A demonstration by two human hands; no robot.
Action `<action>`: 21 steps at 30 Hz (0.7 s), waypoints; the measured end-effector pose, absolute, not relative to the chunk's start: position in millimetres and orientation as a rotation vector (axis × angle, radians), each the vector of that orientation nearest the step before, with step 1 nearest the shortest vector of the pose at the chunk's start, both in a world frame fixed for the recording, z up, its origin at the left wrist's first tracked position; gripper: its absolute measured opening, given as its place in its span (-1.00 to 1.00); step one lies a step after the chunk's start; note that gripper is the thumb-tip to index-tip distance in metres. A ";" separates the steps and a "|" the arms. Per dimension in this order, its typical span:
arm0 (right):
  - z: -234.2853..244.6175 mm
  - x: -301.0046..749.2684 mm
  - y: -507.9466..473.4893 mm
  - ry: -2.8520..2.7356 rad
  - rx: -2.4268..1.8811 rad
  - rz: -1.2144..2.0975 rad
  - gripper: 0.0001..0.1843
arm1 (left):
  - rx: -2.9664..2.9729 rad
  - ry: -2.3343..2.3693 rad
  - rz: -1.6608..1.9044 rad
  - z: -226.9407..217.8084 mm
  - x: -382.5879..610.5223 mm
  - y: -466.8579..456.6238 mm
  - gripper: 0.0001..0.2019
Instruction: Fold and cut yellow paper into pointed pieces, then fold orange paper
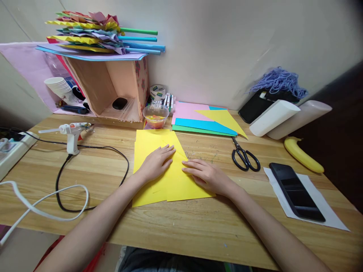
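Observation:
Yellow paper sheets [150, 189] lie overlapping on the wooden table, the right one cut or folded along a slanted edge. My left hand [157, 162] rests flat across their middle, fingers stretched out toward the upper right. On the right part of the paper lies my right hand [205, 174], its fingers extended and pointing left, near the slanted edge. Neither hand grips anything. The undersides of both palms are hidden. Black-handled scissors [245, 156] lie to the right of my right hand, with their blades partly under coloured sheets.
A white glue gun [72, 136] with a looping black cord sits left. Behind the paper stand a plastic bowl [155, 116], markers [168, 100] and coloured sheets [190, 113]. A phone [296, 190], banana [303, 155] and white roll [274, 118] occupy the right. An open box [120, 83] stands back left.

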State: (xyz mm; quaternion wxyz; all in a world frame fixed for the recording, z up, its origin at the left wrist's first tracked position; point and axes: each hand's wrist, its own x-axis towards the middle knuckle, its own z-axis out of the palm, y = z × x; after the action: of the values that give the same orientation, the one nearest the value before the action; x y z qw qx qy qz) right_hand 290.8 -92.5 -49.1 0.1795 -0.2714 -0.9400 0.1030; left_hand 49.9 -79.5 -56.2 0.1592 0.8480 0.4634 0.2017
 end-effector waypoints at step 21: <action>-52.8 292.1 -92.5 -2.719 -0.751 0.299 -0.60 | 2.455 1.332 0.466 -58.0 48.8 -77.1 -0.58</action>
State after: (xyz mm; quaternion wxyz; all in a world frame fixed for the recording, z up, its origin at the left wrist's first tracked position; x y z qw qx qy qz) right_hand 292.1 -92.5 -52.8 0.1520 -0.2617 -0.9474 0.1041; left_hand 48.8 -77.1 -58.0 0.1544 0.8566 0.4647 0.1626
